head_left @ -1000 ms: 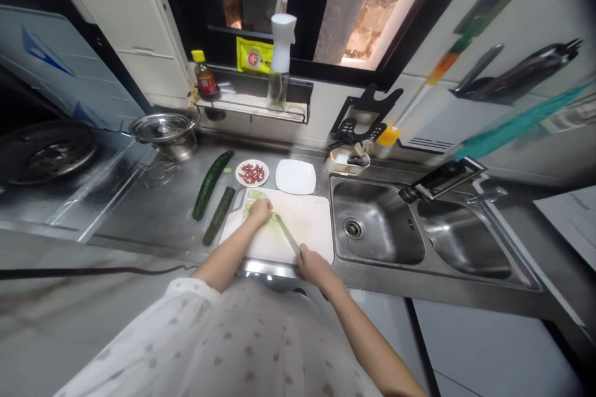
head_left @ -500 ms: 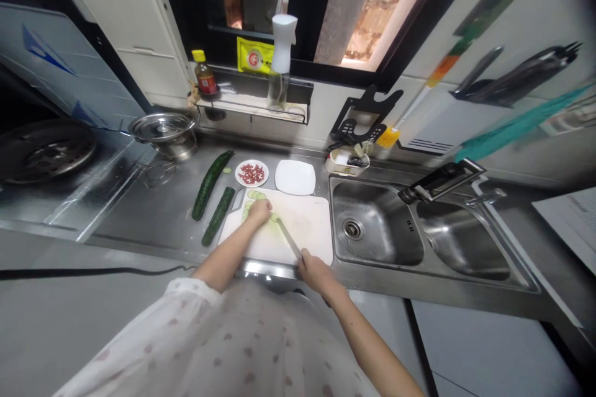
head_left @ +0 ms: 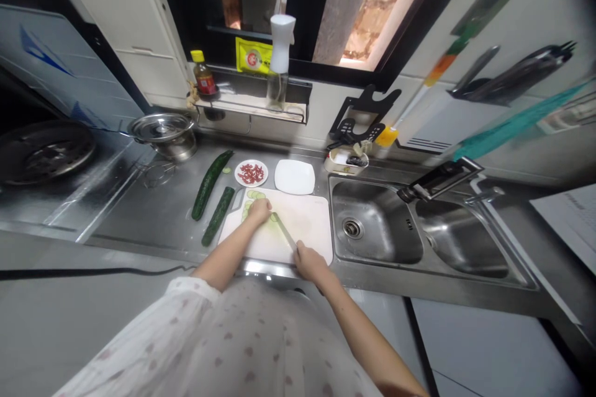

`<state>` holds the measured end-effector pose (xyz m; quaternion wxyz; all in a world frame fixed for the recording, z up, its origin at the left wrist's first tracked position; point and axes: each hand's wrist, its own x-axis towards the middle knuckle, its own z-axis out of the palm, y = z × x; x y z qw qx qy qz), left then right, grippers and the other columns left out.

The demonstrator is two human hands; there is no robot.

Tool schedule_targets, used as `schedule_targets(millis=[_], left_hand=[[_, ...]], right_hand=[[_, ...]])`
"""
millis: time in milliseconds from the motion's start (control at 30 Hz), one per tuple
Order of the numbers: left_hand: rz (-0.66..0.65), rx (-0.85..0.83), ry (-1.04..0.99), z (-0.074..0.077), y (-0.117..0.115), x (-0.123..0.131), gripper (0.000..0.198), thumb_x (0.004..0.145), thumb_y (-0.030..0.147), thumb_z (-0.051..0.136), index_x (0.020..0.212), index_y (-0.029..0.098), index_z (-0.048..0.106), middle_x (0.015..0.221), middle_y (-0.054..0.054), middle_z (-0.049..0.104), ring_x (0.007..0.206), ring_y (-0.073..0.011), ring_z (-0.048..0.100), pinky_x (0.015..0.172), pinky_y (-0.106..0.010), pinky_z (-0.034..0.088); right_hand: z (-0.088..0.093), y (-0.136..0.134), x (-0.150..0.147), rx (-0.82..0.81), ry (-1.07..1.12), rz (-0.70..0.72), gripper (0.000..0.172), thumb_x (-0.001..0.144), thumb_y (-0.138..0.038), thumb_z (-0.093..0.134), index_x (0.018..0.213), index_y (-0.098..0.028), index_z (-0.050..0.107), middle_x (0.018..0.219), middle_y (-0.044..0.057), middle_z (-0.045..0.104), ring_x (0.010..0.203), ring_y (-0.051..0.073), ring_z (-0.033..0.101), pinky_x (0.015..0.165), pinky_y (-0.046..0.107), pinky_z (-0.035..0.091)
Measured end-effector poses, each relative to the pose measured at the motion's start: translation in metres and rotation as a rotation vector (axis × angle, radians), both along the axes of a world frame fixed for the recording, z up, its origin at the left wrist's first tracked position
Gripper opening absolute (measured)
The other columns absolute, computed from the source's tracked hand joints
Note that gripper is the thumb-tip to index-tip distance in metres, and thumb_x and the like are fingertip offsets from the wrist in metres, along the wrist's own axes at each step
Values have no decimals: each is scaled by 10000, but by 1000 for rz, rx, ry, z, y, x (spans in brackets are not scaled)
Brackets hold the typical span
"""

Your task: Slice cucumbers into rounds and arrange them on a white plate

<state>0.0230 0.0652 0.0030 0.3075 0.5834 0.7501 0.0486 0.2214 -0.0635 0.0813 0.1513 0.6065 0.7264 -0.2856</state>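
A white cutting board (head_left: 307,223) lies on the steel counter in front of me. My left hand (head_left: 259,211) is curled over a piece of cucumber on the board's left part. Cut cucumber slices (head_left: 254,195) lie just beyond it. My right hand (head_left: 310,262) grips the handle of a knife (head_left: 284,232) at the board's near edge. The blade runs up and left, its tip beside my left fingers.
Two cucumbers (head_left: 212,180) lie left of the board. Behind it stand a small plate of red pieces (head_left: 251,173) and an empty white plate (head_left: 294,177). A double sink (head_left: 377,229) is at the right, a lidded pot (head_left: 162,131) at the back left.
My right hand and the knife have shifted slightly up and left toward my left hand. My left hand has stayed on the cucumber.
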Motion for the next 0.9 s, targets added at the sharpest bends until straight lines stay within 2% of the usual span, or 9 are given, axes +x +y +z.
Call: schedule_targets(millis=[167, 433, 567, 767, 900], left_hand=[[-7, 3, 3, 1, -1, 0, 189, 755, 234, 623, 936, 206, 668, 1046, -82, 689, 971, -211, 633, 789, -253, 445], [-14, 22, 6, 4, -4, 0, 186, 770, 213, 601, 948, 203, 656, 1036, -84, 689, 966, -209, 632, 788, -259, 448], [-14, 40, 13, 7, -9, 2, 193, 784, 207, 582, 962, 203, 654, 1042, -86, 689, 974, -212, 628, 794, -265, 449], [-24, 120, 37, 9, -23, 8, 220, 850, 188, 491, 1006, 195, 646, 1029, -104, 677, 999, -222, 610, 835, -289, 439], [-97, 217, 99, 8, -38, 15, 242, 881, 177, 432, 1005, 174, 640, 1058, -130, 637, 1038, -241, 568, 869, -321, 430]], right_hand=[[2, 1, -1, -16, -8, -2, 237, 959, -273, 330, 1127, -190, 476, 1002, 125, 672, 899, 220, 637, 660, 274, 366], [-7, -9, 8, -3, -9, -21, 243, 958, -285, 331, 1128, -197, 480, 997, 117, 669, 898, 220, 632, 665, 276, 360], [-3, -15, 11, -26, -20, -9, 246, 964, -288, 326, 1133, -188, 473, 1017, 130, 670, 904, 222, 630, 653, 272, 343], [6, -19, 12, -43, -30, -16, 218, 967, -282, 340, 1115, -188, 468, 1026, 127, 669, 902, 212, 627, 628, 269, 303], [7, -20, 12, -47, -26, -27, 206, 969, -281, 350, 1105, -186, 471, 1016, 118, 670, 898, 206, 625, 615, 266, 276]])
